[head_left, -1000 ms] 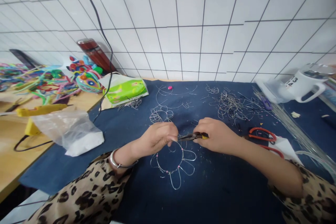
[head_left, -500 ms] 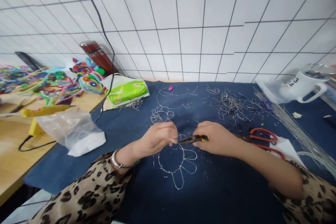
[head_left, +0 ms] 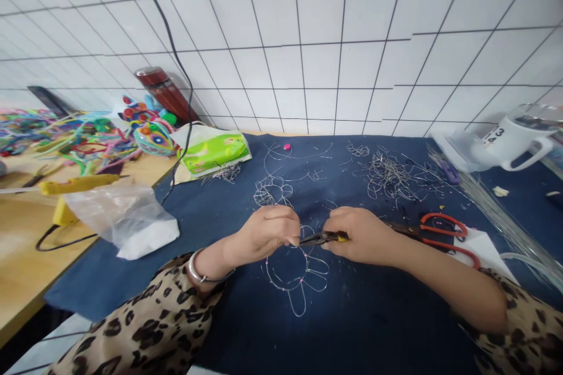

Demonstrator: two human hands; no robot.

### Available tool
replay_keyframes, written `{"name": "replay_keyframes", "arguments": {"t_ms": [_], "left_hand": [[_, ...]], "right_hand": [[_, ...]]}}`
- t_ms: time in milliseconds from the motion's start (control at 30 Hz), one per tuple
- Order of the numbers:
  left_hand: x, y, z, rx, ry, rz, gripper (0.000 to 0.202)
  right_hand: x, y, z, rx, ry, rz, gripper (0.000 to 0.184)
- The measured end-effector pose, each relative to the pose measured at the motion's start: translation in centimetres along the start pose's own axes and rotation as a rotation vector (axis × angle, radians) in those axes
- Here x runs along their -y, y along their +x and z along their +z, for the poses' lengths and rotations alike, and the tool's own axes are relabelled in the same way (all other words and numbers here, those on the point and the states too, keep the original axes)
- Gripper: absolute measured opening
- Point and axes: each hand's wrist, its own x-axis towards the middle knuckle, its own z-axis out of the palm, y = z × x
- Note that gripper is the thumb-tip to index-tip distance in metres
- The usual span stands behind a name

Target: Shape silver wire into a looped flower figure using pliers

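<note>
My left hand (head_left: 271,231) pinches the upper edge of a wire ring (head_left: 285,288), whose round frame carries small pink beads and several looped wire petals. The ring hangs below the fingers, over the dark blue cloth (head_left: 373,316). My right hand (head_left: 365,235) is closed around pliers (head_left: 321,238) with a bit of yellow handle showing. The jaws point left and meet the wire right at my left fingertips; whether they clamp it I cannot tell. Just behind my left hand lies another looped wire piece (head_left: 273,190).
A tangle of wire scraps (head_left: 391,174) lies at the back right, near red-handled scissors (head_left: 444,234), long straight wires (head_left: 501,214) and a white mug (head_left: 519,143). On the left are a green tissue pack (head_left: 215,152), a plastic bag (head_left: 127,217) and a yellow glue gun (head_left: 65,205).
The view has shifted slightly. Both hands stay nearly in place, and the pliers' jaws remain at the left fingertips. The hanging wire ring has tilted a little.
</note>
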Motion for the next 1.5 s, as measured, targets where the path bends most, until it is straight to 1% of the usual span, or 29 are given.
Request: {"name": "replay_keyframes", "arguments": {"t_ms": [133,333,500,800,967,1067,1167,1267,1367,1500], "left_hand": [[0.0,0.0,0.1,-0.007,0.014,0.007,0.019],[0.1,-0.1,0.2,-0.011,0.026,0.006,0.013],[0.1,-0.1,0.1,-0.006,-0.001,-0.001,0.019],[0.1,0.3,-0.1,0.007,-0.016,-0.019,0.022],[0.2,0.2,-0.2,0.029,-0.043,-0.041,0.026],[0.2,0.2,-0.3,0.037,-0.054,-0.050,0.027],[0.3,0.3,-0.4,0.038,-0.052,-0.041,0.026],[0.3,0.4,-0.4,0.049,-0.059,-0.040,0.024],[0.3,0.3,-0.3,0.058,-0.057,-0.044,0.024],[0.3,0.3,-0.1,0.075,-0.050,-0.047,0.026]], "right_hand": [[0.4,-0.1,-0.1,0.012,-0.037,0.009,0.019],[0.6,-0.1,-0.2,0.040,-0.074,0.014,0.023],[0.5,-0.1,0.0,0.029,-0.089,0.016,0.026],[0.2,0.1,0.4,0.025,-0.058,0.033,0.025],[-0.1,0.1,0.2,0.025,-0.071,0.008,0.020],[-0.4,0.0,-0.1,-0.045,-0.162,-0.041,0.014],[-0.5,-0.1,-0.5,-0.145,-0.330,-0.108,0.009],[-0.4,-0.1,-0.8,-0.214,-0.486,-0.162,0.008],[-0.2,-0.2,-1.0,-0.241,-0.578,-0.190,0.007],[0.4,-0.5,-1.0,-0.227,-0.644,-0.219,0.010]]}}
